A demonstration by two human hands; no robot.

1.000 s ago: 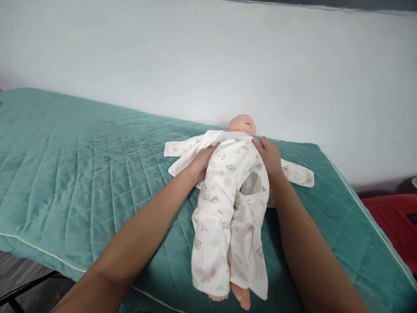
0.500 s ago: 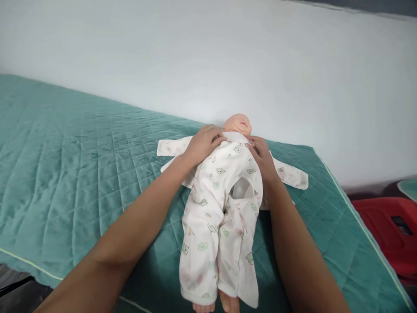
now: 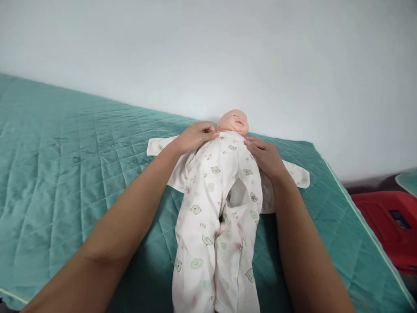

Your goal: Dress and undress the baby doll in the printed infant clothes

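A baby doll (image 3: 233,121) lies on its back, its head towards the wall. White baby pants (image 3: 198,208) with green animal prints cover its legs and body, the waistband reaching nearly to the neck. At the waistband's left corner, my left hand (image 3: 197,135) is closed in a pinch on the cloth. My right hand (image 3: 267,157) grips the opposite corner between thumb and fingers. Beneath the doll a white long-sleeved baby shirt (image 3: 296,174) lies spread, sleeves out to both sides. An opening at the crotch of the pants shows pale material inside.
A green quilted cover (image 3: 78,174) with light piping lies under the doll. Behind it rises a white wall (image 3: 163,56). Beyond the cover's right edge stands a red plastic object (image 3: 384,217).
The waistband has moved up closer to the doll's neck, drawn by both hands. My left hand's fingers have closed into a pinch. The doll's feet have left the view.
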